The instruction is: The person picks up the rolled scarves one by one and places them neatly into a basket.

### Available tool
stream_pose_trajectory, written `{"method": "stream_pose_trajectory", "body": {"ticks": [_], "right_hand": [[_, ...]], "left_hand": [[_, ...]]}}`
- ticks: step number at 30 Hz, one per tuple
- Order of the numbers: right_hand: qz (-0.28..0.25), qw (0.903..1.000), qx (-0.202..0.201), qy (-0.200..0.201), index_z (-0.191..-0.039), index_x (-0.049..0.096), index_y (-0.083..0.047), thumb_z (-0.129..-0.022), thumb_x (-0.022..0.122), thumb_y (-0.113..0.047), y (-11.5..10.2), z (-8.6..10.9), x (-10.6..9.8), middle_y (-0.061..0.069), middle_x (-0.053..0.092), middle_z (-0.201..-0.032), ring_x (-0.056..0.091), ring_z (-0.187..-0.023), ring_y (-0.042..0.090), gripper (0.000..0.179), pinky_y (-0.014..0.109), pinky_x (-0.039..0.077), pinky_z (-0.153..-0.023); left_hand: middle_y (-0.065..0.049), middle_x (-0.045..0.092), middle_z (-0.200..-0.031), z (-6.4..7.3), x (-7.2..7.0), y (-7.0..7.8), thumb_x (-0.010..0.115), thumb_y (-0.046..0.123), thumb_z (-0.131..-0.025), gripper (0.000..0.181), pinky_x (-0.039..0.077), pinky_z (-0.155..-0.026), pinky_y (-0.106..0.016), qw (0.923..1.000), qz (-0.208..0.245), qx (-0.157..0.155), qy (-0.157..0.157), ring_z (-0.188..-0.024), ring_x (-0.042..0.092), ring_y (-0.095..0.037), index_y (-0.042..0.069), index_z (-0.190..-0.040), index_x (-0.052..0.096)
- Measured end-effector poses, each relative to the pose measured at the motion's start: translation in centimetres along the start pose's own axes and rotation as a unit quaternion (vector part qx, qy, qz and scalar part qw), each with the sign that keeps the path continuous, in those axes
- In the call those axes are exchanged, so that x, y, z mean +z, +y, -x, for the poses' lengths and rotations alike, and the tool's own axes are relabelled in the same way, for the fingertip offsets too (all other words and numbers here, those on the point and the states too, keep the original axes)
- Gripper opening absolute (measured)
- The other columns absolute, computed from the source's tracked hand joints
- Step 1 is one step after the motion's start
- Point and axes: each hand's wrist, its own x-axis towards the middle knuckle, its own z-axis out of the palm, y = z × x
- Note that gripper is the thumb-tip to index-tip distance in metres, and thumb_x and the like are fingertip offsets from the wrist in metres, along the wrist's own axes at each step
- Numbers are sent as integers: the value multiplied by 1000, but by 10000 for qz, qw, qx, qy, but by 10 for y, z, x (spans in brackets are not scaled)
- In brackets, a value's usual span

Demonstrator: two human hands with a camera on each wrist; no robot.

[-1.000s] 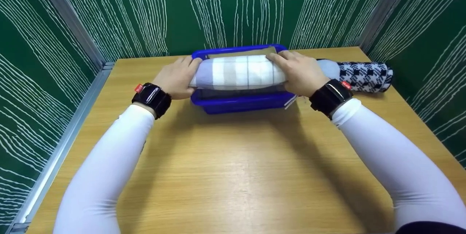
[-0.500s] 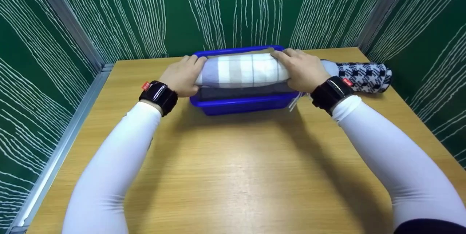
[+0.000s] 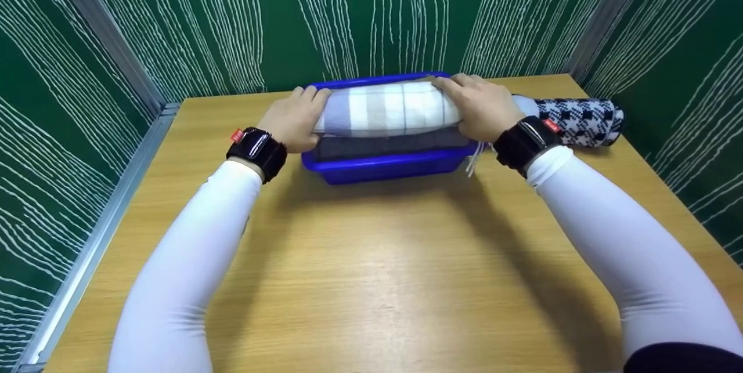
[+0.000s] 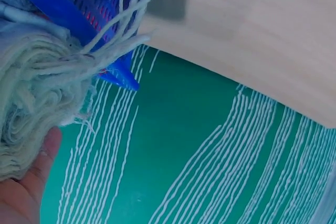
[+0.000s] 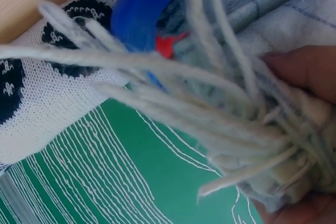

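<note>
A rolled plaid scarf [image 3: 389, 109] in white, beige and lilac lies lengthwise over the blue basket [image 3: 389, 170]. My left hand [image 3: 293, 120] grips its left end, and my right hand [image 3: 484, 109] grips the right end. In the left wrist view the coiled scarf end [image 4: 39, 95] shows, with loose fringe hanging off it. Fingers and thumb of the right hand [image 5: 310, 72] press round the opposite end in the right wrist view, where white fringe [image 5: 210, 114] spreads out. Inside the basket, a dark grey cloth [image 3: 395, 144] lies in front of and below the scarf.
Right of the basket on the wooden table [image 3: 371, 274] lies a black-and-white patterned roll [image 3: 580, 120]. A pale blue piece [image 3: 525, 105] sits between it and my right hand. A green wall [image 3: 290, 25] with white lines stands close behind the basket.
My left hand has shifted right with its end of the scarf. The scarf has moved slightly toward the back of the basket, uncovering more of the dark grey cloth.
</note>
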Motion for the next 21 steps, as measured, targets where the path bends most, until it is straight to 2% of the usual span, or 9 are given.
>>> {"method": "stream_pose_trajectory", "body": {"ticks": [8,14,21], "right_hand": [[-54,10000,20,41,-157,51,-5,-76,68,16,7,-8,-1,28,64,-141,63,-127,50,86,70,56,-101],[-109,9999,15,64,-155,53,-7,-76,66,17,13,-11,3,26,65,-140,63,-128,50,84,68,56,-102],[-114,9999,111,37,-155,54,-8,-76,65,18,17,-15,6,26,65,-140,63,-129,49,84,68,55,-106]], "left_hand": [[-25,57,-142,-7,0,-2,72,8,-89,76,57,-105,-58,10000,0,-59,68,-129,55,-43,0,-157,41],[-24,57,-139,-13,5,-3,73,6,-87,76,57,-103,-57,9999,25,-93,58,-126,56,-43,0,-156,41],[-25,56,-144,-19,11,-4,74,7,-89,76,55,-109,-57,9998,105,-176,44,-132,55,-43,0,-157,40]]}}
